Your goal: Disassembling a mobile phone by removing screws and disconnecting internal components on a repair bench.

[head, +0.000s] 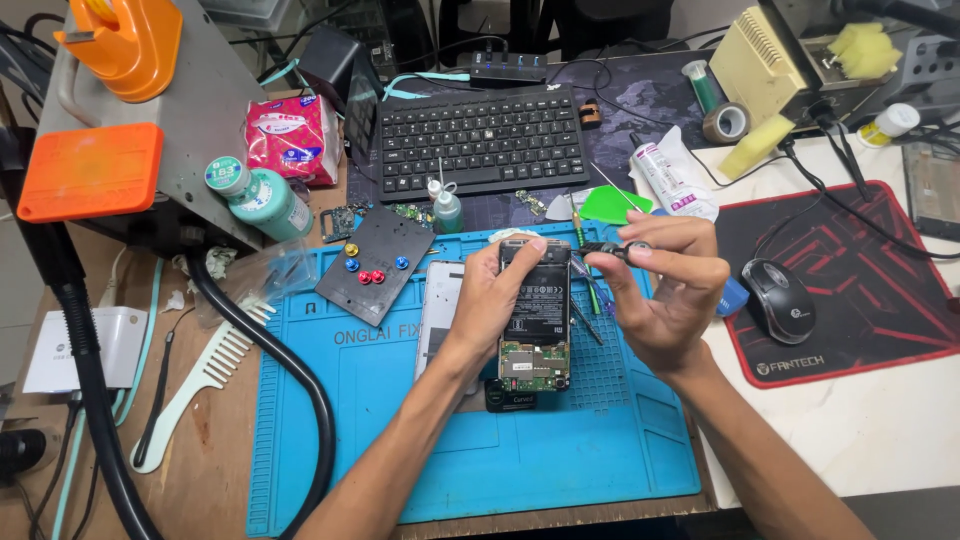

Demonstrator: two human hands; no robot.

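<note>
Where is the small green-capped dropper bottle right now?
In the head view, the dropper bottle stands upright left of centre, just below the black keyboard and beside the dark screw tray.

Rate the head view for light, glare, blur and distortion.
Head view: even, bright light with soft shadows; the opened phone and both hands, left and right, are sharp; pale glare on the white table; wide-angle bending at the edges.
</note>
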